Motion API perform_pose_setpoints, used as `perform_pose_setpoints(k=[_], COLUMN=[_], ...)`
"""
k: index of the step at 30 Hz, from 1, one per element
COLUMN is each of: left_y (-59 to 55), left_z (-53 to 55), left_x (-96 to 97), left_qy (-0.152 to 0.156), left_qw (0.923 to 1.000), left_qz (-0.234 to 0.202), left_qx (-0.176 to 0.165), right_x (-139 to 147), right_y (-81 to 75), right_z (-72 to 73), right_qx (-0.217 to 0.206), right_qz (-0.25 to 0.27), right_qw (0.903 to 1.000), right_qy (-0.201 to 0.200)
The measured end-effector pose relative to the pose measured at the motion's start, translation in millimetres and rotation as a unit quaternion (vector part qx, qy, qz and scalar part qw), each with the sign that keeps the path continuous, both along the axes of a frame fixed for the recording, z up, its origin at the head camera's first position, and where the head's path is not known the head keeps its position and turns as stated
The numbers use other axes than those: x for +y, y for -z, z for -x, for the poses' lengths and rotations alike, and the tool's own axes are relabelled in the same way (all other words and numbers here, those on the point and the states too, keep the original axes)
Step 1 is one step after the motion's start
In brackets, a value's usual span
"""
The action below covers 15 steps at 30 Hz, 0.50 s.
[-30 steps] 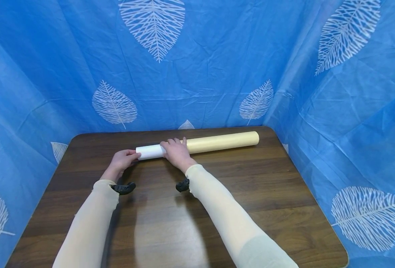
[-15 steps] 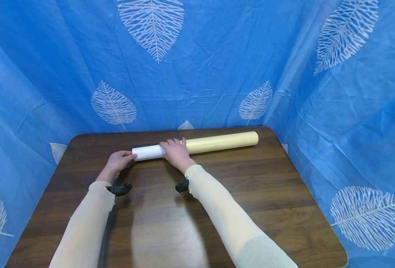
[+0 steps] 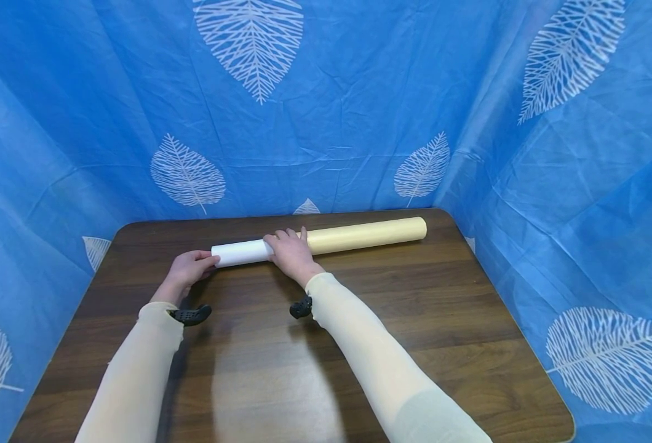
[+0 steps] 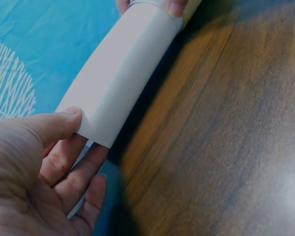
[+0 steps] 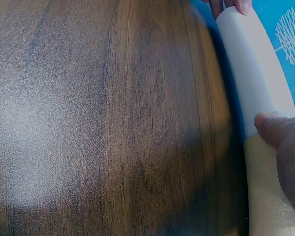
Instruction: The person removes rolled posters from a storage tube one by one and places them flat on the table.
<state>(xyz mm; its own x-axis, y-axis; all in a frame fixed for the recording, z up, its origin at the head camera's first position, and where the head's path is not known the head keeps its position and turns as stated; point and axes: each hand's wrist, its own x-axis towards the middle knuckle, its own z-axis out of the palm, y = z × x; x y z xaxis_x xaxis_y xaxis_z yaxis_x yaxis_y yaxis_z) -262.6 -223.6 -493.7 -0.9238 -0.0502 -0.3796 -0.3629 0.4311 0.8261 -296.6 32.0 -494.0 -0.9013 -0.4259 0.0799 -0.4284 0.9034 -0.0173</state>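
A long cream tube [image 3: 367,235] lies along the back of the table, with a slimmer white paper roll [image 3: 243,253] sticking out of its left end. My left hand [image 3: 189,268] pinches the roll's free end; in the left wrist view the thumb is on top and fingers reach under and inside the edge. At the joint between white and cream, my right hand [image 3: 293,252] grips the tube from above. Its thumb [image 5: 268,127] presses the near side there, in the right wrist view. The hand covers part of the tube's end.
The brown wooden table [image 3: 414,344] has rounded corners. Blue cloth [image 3: 326,104] with white leaf prints hangs behind it and at both sides. Black straps [image 3: 191,315] circle both wrists below cream sleeves.
My left hand has moved left with the white roll's end, so more white shows outside the cream tube. The right hand and the tube stay nearly in place.
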Motion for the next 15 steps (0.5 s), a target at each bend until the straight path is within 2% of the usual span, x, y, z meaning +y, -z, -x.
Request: perform_pose_setpoints(k=[15], left_y=[-3.1], left_z=[-2.9], left_x=[-10.2], left_qy=[-0.007], left_qw=[0.9999], left_qz=[0.001], left_qx=[-0.008], right_x=[-0.8], right_y=[-0.5], right_z=[-0.1], right_qx=[-0.007], right_qz=[-0.007], right_qw=[0.9999], right_qy=[0.004])
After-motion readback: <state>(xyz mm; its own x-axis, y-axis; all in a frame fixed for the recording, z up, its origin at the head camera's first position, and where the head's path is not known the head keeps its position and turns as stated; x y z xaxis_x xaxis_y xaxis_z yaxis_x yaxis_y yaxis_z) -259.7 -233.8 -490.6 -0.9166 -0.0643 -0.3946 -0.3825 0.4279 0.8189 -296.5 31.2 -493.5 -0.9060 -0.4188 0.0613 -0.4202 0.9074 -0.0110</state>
